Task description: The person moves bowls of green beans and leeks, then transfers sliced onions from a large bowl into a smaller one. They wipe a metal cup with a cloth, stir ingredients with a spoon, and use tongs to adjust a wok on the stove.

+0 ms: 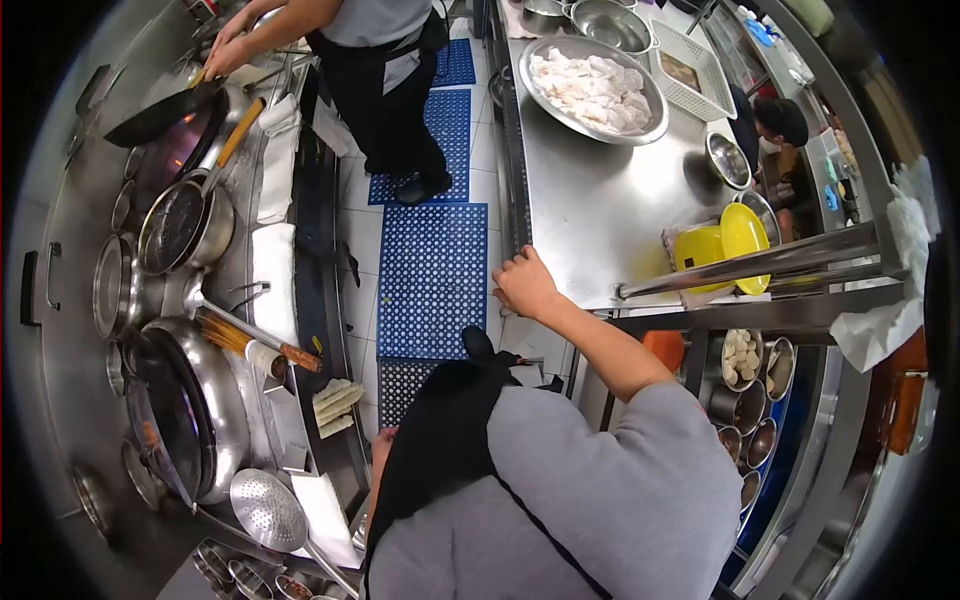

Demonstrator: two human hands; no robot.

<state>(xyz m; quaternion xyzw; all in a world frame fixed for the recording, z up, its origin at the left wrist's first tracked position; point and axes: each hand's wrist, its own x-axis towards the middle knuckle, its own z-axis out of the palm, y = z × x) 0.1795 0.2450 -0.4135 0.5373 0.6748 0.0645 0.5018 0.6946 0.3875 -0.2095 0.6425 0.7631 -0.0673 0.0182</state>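
Note:
My right hand (525,284) is at the near left corner of the steel table (590,220), its fingers curled at the edge. Nothing shows in its fingers, but their inner side is hidden. Low beside the black apron, my left hand (383,443) shows only in part near the stove's front edge; its fingers are mostly hidden. Further up the steel table stands a large metal bowl (655,128) of pale, floury pieces. Yellow plastic containers (700,247) lie near the table's right side.
A co-worker (385,90) stands ahead at the stove, hands on a dark wok (160,118). Woks, a pan (172,228) and a perforated ladle (268,510) line the left. Blue mats (432,280) cover the aisle floor. A steel rail (750,262) crosses the right; another person (780,125) is beyond.

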